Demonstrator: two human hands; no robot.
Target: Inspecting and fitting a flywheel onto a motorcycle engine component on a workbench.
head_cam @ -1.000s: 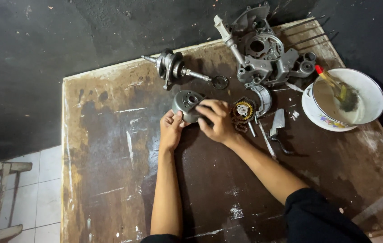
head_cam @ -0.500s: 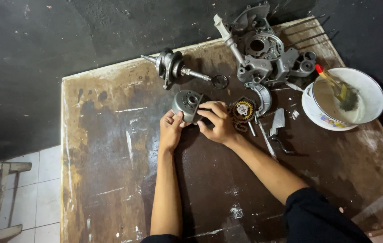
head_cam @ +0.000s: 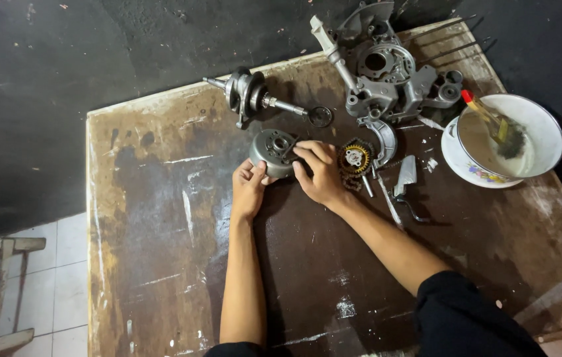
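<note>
A round grey metal rotor (head_cam: 269,151) lies on its side on the stained brown board (head_cam: 155,251). My left hand (head_cam: 249,187) grips its lower left rim. My right hand (head_cam: 320,173) holds its right side, fingers curled over the open face. Just right of that hand lies a small toothed gear with a chain (head_cam: 355,160).
A crankshaft (head_cam: 251,96) and a loose disc (head_cam: 320,116) lie beyond the rotor. A grey engine case (head_cam: 386,79) stands at the back right. A white bowl (head_cam: 538,125) with a brush (head_cam: 486,116) sits on a plate at the right. Small metal parts (head_cam: 405,178) lie nearby.
Both hands stay on the rotor; the right fingers have shifted slightly over its face. Nothing else has moved.
</note>
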